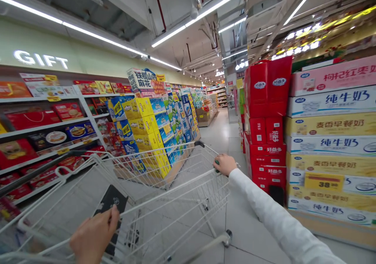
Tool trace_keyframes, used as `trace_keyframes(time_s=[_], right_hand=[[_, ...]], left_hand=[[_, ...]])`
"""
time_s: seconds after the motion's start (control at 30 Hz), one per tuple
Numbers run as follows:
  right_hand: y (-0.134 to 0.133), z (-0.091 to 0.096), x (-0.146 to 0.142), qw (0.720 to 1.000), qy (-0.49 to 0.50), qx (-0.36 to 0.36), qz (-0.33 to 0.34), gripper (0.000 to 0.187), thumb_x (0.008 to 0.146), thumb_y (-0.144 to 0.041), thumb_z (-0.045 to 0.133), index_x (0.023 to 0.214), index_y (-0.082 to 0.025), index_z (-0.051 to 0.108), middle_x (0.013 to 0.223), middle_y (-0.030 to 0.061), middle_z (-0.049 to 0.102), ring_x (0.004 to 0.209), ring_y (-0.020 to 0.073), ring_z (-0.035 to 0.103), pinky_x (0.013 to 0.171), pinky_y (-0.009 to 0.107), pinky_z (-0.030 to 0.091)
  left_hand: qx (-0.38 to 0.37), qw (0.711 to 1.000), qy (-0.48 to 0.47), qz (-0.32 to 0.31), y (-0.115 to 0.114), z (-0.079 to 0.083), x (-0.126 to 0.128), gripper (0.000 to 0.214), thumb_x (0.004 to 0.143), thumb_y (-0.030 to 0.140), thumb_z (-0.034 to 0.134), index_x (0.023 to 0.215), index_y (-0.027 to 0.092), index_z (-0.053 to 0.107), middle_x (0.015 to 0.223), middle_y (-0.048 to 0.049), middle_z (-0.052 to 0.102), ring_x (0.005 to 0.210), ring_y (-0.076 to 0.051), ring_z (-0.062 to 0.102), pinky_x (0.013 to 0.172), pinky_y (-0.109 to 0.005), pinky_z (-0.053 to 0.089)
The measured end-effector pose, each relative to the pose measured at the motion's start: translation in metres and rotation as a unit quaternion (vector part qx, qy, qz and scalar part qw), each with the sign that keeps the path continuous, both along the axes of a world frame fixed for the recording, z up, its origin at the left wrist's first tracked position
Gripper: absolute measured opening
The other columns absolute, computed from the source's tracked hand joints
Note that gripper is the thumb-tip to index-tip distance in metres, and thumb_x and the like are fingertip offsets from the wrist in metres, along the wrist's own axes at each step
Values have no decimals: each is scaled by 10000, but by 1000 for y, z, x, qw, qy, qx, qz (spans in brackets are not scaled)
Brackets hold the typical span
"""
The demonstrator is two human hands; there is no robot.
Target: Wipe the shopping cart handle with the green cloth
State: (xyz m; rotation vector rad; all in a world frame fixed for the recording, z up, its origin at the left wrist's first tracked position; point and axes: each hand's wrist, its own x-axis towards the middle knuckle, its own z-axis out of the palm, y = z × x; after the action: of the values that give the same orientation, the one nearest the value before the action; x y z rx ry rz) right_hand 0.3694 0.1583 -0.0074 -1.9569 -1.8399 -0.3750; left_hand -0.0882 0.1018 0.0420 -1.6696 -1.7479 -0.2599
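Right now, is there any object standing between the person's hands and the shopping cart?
No, nothing visible does. The left hand already holds the shopping cart along its near side, and the right hand holds it at the front corner.

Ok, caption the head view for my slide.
Left hand and right hand grip a wire shopping cart beside stacked cartons.

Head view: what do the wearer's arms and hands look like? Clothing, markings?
Right arm: long, plain white sleeve, lightly creased, reaching the wrist; no print visible. Right hand: no glove. Left hand: no glove; its sleeve, if any, is out of frame. No cables seen on either.
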Motion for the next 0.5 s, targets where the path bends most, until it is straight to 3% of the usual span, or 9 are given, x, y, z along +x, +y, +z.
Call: trace_keyframes(time_s=[0.23, 0.5], right_hand=[[5, -2, 0, 998, 33, -1, -50, 327, 877, -380, 417, 856, -214, 698, 943, 82, 678, 949, 218, 570, 689, 260, 408], [18, 14, 8, 995, 43, -39, -77, 366, 889, -357, 393, 930, -177, 708, 995, 134, 674, 980, 220, 591, 761, 277, 421]], left_hand=[[-135, 987, -39, -80, 9, 22, 2, 471, 825, 568, 357, 838, 257, 711, 926, -78, 716, 865, -266, 642, 713, -320, 417], [-187, 979, -47, -66, 33, 27, 5, 536, 781, 669, 368, 886, 276, 716, 904, -85, 716, 837, -281, 646, 647, -309, 415]])
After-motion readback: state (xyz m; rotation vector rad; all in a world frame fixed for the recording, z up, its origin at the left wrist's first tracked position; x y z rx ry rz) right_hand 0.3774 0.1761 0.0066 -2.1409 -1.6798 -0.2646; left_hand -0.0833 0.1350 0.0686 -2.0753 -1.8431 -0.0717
